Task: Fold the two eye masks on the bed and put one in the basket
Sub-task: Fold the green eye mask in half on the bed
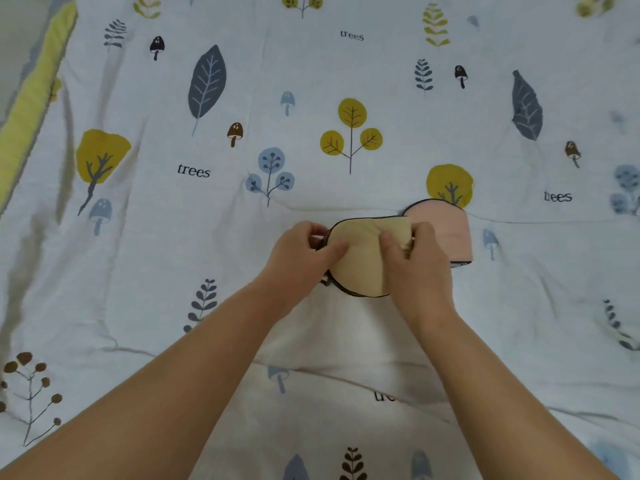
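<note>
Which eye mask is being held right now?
The yellow eye mask, pinched by left hand and right hand; the pink eye mask lies untouched behind it.

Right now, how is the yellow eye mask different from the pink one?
The yellow eye mask is cream-yellow; the pink eye mask is pale pink. The yellow one is gripped by the left hand and the right hand, while the pink one lies untouched on the bed cover. The yellow one shows almost whole; the pink one is partly hidden behind the right hand. Both have dark edging and look folded.
</note>
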Demonstrator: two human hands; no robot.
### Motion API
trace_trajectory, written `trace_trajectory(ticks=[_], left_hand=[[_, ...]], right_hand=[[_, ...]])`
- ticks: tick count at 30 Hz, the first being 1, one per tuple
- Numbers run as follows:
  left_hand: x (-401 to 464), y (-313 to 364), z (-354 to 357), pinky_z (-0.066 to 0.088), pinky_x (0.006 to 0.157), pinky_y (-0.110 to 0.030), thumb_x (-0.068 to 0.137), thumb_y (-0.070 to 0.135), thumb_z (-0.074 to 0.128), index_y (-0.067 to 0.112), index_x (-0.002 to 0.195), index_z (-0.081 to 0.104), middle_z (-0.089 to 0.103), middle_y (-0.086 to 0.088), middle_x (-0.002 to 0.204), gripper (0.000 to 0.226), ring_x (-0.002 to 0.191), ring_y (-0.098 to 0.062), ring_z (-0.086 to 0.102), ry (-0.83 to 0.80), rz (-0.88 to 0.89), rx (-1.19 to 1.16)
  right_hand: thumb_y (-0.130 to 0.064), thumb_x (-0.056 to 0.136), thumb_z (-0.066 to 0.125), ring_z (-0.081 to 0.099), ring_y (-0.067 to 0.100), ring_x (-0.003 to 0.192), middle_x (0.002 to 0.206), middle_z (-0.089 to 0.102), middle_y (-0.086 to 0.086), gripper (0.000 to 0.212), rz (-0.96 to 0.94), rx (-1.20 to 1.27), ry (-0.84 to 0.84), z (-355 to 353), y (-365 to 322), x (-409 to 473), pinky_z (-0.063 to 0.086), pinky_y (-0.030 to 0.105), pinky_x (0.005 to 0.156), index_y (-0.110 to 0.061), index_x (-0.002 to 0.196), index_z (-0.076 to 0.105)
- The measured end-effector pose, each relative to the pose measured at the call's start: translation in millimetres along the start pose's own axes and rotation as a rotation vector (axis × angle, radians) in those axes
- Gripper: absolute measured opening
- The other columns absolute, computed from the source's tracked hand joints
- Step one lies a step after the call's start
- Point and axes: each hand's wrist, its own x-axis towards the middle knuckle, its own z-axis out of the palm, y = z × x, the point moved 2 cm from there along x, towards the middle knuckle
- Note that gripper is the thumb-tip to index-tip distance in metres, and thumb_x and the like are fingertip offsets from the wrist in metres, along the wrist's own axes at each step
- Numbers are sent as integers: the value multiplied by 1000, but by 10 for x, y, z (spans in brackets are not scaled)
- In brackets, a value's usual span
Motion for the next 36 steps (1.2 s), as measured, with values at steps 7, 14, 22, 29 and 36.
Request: trace_trajectory(ticks=[7,14,22,29,36], left_hand=[[280,329,624,53,53,-23,83,24,62,8,103,59,64,-4,89,26,56,-11,56,-50,7,-4],[575,398,992,48,75,-29,84,31,58,11,112,56,62,-9,112,35,90,-23,59,-7,53,255],[626,337,1079,53,78,-35,89,26,44,9,111,57,60,-6,91,31,82,-25,55,-44,-9,340],[462,354,970,51,74,-35,89,22,42,11,113,53,51,3,79,29,82,-22,52,-103,-68,228],[31,424,574,54,55,-23,88,19,43,13,100,53,55,-1,84,17,70,-18,54,-81,-65,253]], right_hand=[[-35,90,47,50,21,76,73,51,-6,24,65,9,97,-479,276,401,34,30,66,-14,102,48],[-39,90,45,52,28,92,100,57,7,34,163,-78,80,-628,540,696,40,35,74,-9,106,47],[-49,83,51,54,27,105,118,57,10,53,281,-16,-66,-566,615,805,46,41,91,-11,120,48],[-40,77,63,63,25,98,107,66,9,48,380,220,-193,-588,541,709,51,38,82,-8,112,58],[-36,75,67,65,27,98,108,66,12,45,354,298,-337,-593,193,301,54,46,88,-10,109,57]])
